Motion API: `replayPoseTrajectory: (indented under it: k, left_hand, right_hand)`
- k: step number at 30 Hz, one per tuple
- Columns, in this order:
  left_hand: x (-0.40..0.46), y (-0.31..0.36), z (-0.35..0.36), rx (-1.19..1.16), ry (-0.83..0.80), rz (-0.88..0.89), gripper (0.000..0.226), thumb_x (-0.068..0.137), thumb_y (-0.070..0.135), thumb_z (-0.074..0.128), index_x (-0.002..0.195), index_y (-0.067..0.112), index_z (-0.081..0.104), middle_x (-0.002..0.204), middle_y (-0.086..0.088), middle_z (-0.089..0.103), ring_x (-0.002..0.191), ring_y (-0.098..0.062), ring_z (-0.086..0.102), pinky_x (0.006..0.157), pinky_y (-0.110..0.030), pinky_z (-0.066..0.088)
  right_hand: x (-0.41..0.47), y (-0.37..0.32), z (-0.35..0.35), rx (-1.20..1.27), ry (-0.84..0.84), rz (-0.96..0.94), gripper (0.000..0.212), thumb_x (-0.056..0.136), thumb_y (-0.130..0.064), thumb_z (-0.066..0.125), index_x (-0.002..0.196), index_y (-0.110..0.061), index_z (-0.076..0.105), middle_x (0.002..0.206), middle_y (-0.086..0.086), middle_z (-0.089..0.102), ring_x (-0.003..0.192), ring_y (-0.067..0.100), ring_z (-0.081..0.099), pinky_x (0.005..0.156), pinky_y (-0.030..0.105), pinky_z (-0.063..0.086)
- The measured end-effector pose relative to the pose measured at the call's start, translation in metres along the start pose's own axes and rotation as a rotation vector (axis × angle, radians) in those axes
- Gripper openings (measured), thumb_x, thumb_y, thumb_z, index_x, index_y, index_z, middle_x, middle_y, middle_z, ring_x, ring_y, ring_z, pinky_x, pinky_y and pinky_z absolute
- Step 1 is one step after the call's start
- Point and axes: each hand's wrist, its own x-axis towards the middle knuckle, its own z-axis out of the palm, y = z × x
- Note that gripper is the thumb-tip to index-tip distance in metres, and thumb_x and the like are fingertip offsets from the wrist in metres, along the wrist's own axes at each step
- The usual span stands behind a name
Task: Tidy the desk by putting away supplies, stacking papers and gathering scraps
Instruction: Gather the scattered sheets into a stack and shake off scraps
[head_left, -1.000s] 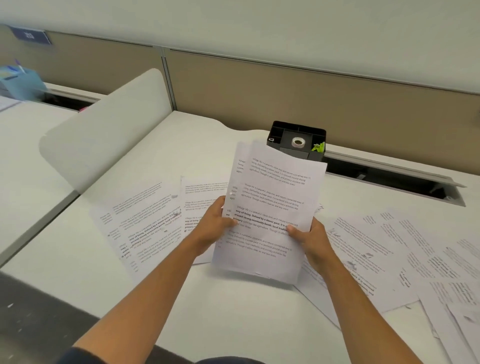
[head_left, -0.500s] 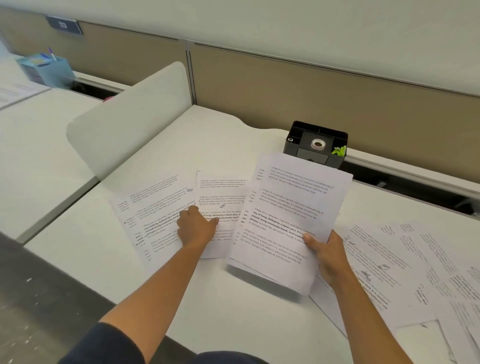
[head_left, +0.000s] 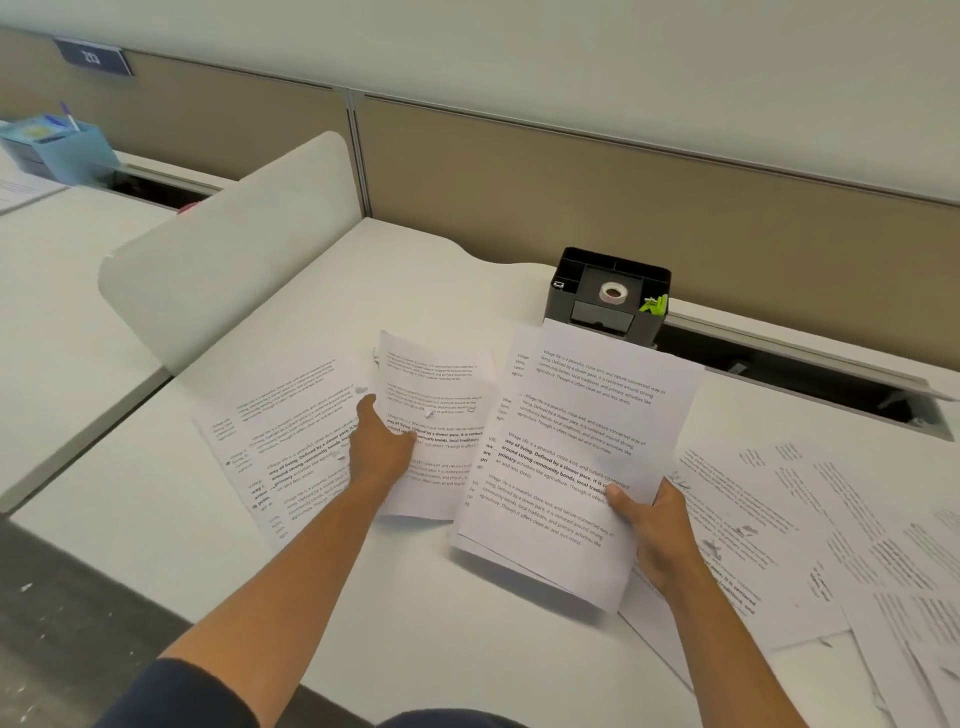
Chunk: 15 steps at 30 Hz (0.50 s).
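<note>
My right hand (head_left: 655, 530) grips a stack of printed papers (head_left: 566, 457) by its lower right corner, tilted up off the white desk (head_left: 415, 613). To its left, my left hand (head_left: 379, 447) pinches the left edge of a single printed sheet (head_left: 441, 410) and lifts it slightly. More printed sheets (head_left: 280, 441) lie flat on the desk left of that hand. Several loose printed sheets (head_left: 810, 530) are spread over the desk's right side, with small paper scraps (head_left: 745, 530) on them.
A black desk organiser (head_left: 605, 299) with a tape roll (head_left: 613, 292) and a green clip (head_left: 655, 304) stands at the back. A white curved divider (head_left: 223, 249) bounds the desk on the left. A blue pen holder (head_left: 57, 143) sits on the neighbouring desk.
My left hand let go of the stack and reached left onto the single sheet, then pinched and raised it. My right hand kept the stack and shifted it slightly right.
</note>
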Motion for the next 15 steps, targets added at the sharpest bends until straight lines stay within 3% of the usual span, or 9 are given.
replayPoseTrajectory:
  k: [4,9,15]
  left_hand:
    - [-0.009,0.014,-0.013,0.031,-0.072,0.149,0.041,0.091,0.012,0.064,0.13,0.012,0.051,0.128,-0.007,0.062,0.113,-0.025,0.06,0.087,-0.031,0.046]
    - [-0.018,0.04,-0.026,0.11,-0.069,0.321,0.036,0.095,0.014,0.059,0.13,0.017,0.054,0.121,-0.003,0.065,0.098,-0.017,0.06,0.075,-0.025,0.044]
    - [-0.025,0.066,-0.046,0.285,-0.024,0.45,0.035,0.097,0.021,0.054,0.131,0.026,0.051,0.119,-0.006,0.066,0.094,-0.026,0.064,0.076,-0.037,0.054]
  right_hand:
    - [-0.001,0.001,-0.007,0.048,0.015,0.041,0.033,0.09,0.004,0.062,0.118,-0.012,0.062,0.107,0.004,0.074,0.094,0.023,0.072,0.067,0.033,0.059]
    - [-0.001,-0.001,-0.006,0.067,0.029,0.055,0.035,0.089,0.005,0.062,0.121,-0.01,0.062,0.104,0.003,0.075,0.092,0.023,0.073,0.065,0.033,0.059]
    - [0.0,0.0,-0.004,0.052,0.055,0.057,0.036,0.089,0.005,0.062,0.123,-0.009,0.06,0.105,0.003,0.073,0.089,0.019,0.073,0.062,0.029,0.059]
